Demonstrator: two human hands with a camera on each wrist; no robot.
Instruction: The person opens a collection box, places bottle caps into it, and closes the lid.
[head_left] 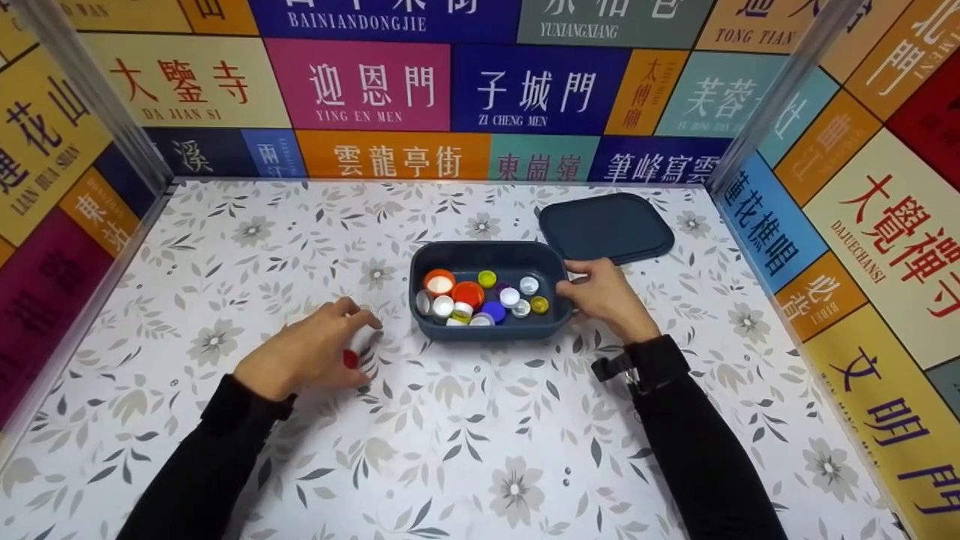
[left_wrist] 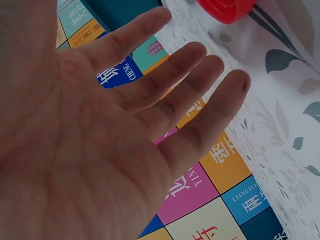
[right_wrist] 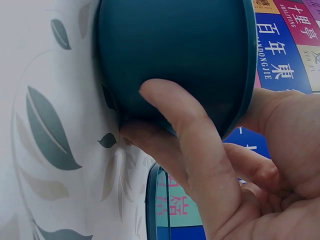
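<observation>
A dark blue plastic box [head_left: 491,330] stands on the table with several bottle caps [head_left: 468,294] inside, coloured orange, white, yellow and purple. My right hand [head_left: 606,296] grips the box by its right end. In the right wrist view, fingers [right_wrist: 175,107] lie against the box's outer wall [right_wrist: 175,50]. Left of the box, my left hand [head_left: 311,349] hovers close to the table, its fingers spread and apart from the thumb. A red cap [head_left: 349,358] sits beside this hand, partly hidden by it in the head view. The left wrist view shows the red cap [left_wrist: 227,7] beyond the fingertips, untouched.
Behind the box, to its right, a dark blue lid [head_left: 607,225] lies flat on the floral tablecloth [head_left: 450,465]. Panels with coloured lettering [head_left: 360,86] wall in the table at the back and on both sides.
</observation>
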